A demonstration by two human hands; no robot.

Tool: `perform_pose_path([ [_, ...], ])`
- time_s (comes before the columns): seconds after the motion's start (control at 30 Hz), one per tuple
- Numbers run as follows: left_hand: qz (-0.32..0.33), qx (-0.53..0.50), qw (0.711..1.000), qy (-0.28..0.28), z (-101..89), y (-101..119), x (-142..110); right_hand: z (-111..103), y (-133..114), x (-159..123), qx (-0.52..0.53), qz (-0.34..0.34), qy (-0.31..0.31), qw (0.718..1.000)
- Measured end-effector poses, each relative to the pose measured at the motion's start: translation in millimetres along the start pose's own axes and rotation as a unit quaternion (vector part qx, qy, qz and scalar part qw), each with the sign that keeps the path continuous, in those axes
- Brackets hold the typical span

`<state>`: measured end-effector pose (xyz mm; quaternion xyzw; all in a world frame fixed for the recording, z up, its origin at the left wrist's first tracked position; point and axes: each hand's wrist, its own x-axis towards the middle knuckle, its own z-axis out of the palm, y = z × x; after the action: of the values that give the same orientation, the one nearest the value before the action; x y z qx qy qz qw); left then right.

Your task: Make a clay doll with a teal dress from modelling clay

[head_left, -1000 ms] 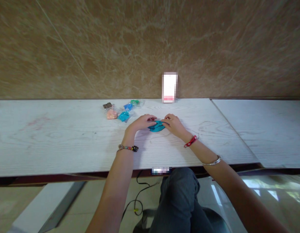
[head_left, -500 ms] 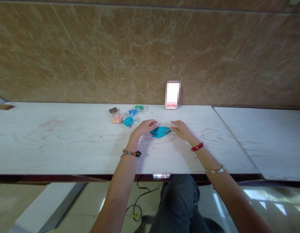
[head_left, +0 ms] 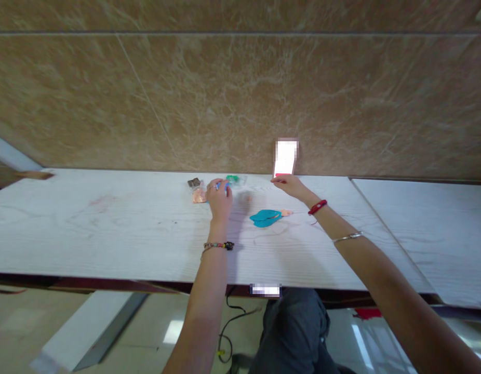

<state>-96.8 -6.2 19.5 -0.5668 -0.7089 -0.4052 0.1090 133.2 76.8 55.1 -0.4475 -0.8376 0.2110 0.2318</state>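
Note:
A flat teal shape [head_left: 266, 218] of what looks like modelling clay, split lengthwise, lies on the table with a small peach piece [head_left: 286, 213] at its right end. My left hand [head_left: 219, 200] is closed around a small blue packet [head_left: 223, 185], which shows between thumb and fingers. Beside that hand lie a peach packet [head_left: 199, 196], a dark brown packet [head_left: 194, 182] and a green packet [head_left: 232, 178], in clear wrapping. My right hand [head_left: 288, 184] has its fingers pressed together just in front of a bright upright blurred panel [head_left: 286, 157]; anything between the fingertips is hidden.
The white wood-grain table [head_left: 108, 234] runs along a brown marbled wall [head_left: 225, 93], with a seam on its right side. A blurred light object [head_left: 266, 290] sits at the front edge. Below hangs a black cable [head_left: 224, 332] near my leg [head_left: 297, 327].
Both hands have left the teal shape. My left hand moved left and back and closed on the blue packet. My right hand moved back towards the bright panel. The view shifted slightly.

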Motion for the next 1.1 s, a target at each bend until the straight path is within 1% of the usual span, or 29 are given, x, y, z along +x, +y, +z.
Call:
perform_pose_path([
  [0.03,-0.039,0.011,0.999,0.032,-1.5,-8,1,1,-8,8,-0.015,-0.011,-0.039,0.999],
  [0.07,-0.075,0.021,0.996,0.052,-2.4,-17,2,3,-16,15,-0.022,-0.018,-0.065,0.998],
  [0.1,-0.103,0.023,0.993,0.051,-2.4,-26,2,7,-23,21,-0.026,-0.025,-0.084,0.996],
  [0.17,-0.127,0.013,0.992,0.023,0.1,-44,4,19,-37,31,-0.03,-0.041,-0.108,0.993],
  [0.27,-0.109,-0.018,0.993,-0.035,7.7,-61,4,40,-52,43,-0.038,-0.063,-0.133,0.988],
  [0.37,-0.074,-0.081,0.99,-0.085,12.4,-70,2,57,-62,52,-0.034,-0.072,-0.157,0.984],
  [0.47,-0.047,-0.145,0.977,-0.151,9.9,-77,0,67,-69,56,-0.013,-0.068,-0.186,0.98],
  [0.57,-0.035,-0.181,0.966,-0.182,4.7,-84,1,74,-78,56,0.015,-0.058,-0.21,0.976],
  [0.63,-0.032,-0.196,0.961,-0.193,2.9,-87,3,79,-83,55,0.034,-0.053,-0.201,0.978],
  [0.7,-0.035,-0.211,0.956,-0.202,3.1,-88,5,85,-86,54,0.053,-0.043,-0.173,0.982],
  [0.83,-0.05,-0.25,0.944,-0.211,5.9,-89,5,94,-87,52,0.095,-0.014,-0.133,0.986],
  [0.97,-0.057,-0.278,0.935,-0.213,7.0,-91,5,102,-85,53,0.134,-0.008,-0.122,0.983],
  [1.1,-0.054,-0.294,0.93,-0.214,6.1,-93,6,104,-90,54,0.133,-0.016,-0.123,0.983],
])
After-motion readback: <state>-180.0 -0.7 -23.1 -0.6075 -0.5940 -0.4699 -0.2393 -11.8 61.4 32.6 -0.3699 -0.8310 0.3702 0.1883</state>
